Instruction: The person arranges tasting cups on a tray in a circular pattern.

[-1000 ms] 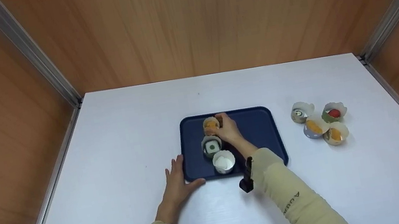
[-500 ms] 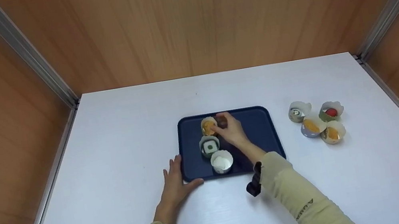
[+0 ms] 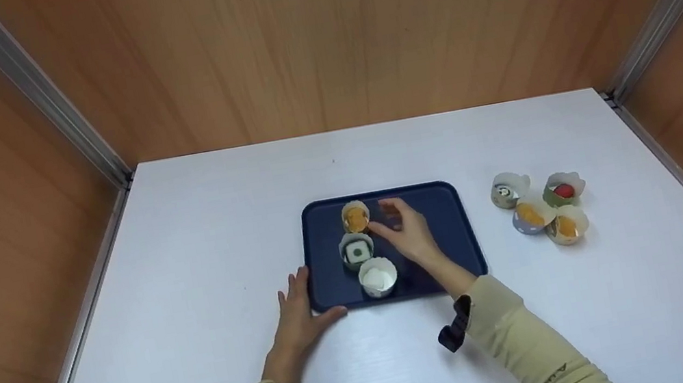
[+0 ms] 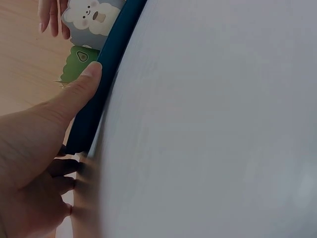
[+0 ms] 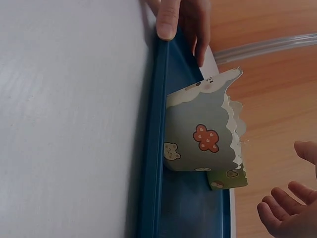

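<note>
A dark blue tray [image 3: 444, 223] holds three paper cups in a column on its left half. The back cup [image 3: 356, 218] has something orange inside; the green middle cup [image 3: 357, 251] contains a white square piece with a dark green centre. At the front, the cup [image 3: 378, 277] has a white inside and, in the right wrist view, shows as grey with bear prints [image 5: 198, 134]. My right hand [image 3: 415, 238] hovers just right of the back cup, fingers parted, holding nothing. My left hand [image 3: 297, 320] rests at the tray's front left corner, its thumb [image 4: 81, 91] on the rim.
Several more paper cups stand together on the white table [image 3: 190, 279], right of the tray: one with a red piece [image 3: 563, 190], two with orange pieces [image 3: 529, 215], and a pale one [image 3: 507, 191]. Wood panels [image 3: 315, 36] enclose the back and sides.
My right hand has let go of the orange-filled cup and drawn back to the right, its fingers spreading. The cup stays on the tray. My left hand keeps its place at the corner.
</note>
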### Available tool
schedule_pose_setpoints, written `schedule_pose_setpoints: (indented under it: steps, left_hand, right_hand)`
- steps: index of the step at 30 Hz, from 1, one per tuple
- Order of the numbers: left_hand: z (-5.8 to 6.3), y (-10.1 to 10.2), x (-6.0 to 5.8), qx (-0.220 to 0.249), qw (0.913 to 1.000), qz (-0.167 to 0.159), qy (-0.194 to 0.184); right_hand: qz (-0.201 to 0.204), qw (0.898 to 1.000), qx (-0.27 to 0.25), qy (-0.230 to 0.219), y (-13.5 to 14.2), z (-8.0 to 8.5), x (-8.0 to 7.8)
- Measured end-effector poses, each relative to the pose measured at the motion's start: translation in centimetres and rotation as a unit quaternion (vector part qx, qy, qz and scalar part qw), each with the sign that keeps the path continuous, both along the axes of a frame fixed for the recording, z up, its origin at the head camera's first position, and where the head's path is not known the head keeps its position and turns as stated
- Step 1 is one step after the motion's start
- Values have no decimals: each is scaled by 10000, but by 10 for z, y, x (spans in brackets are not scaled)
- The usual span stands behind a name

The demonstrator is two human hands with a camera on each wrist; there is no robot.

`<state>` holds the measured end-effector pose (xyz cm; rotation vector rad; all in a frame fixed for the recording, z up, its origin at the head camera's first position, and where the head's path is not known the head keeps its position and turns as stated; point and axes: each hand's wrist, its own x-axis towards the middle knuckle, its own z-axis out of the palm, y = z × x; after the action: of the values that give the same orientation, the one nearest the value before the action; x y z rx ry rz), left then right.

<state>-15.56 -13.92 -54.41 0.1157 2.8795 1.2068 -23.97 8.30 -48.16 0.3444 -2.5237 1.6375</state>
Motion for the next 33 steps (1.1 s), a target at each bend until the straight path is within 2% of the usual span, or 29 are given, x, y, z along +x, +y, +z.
schedule_pose_setpoints:
  steps: [16,22,26,27,33]
  left_hand:
    - [0,-1,1,-36,9999,-96,61]
    - [1,0,0,0,10000,-74,-25]
    - [2,0,0,4,10000,-81,-40]
    - [2,0,0,-4,10000,-84,-36]
    - [2,0,0,-6,10000,-51,-53]
  right_hand:
    - [-192,9974,-268,639,30,3,30]
    - [-340,9956,-499,716,44,2,41]
    - [-443,9929,-604,924,55,-2,48]
    - [-358,9914,-725,1033,60,-14,45]
    - [-564,9893,-714,1143,76,-20,54]
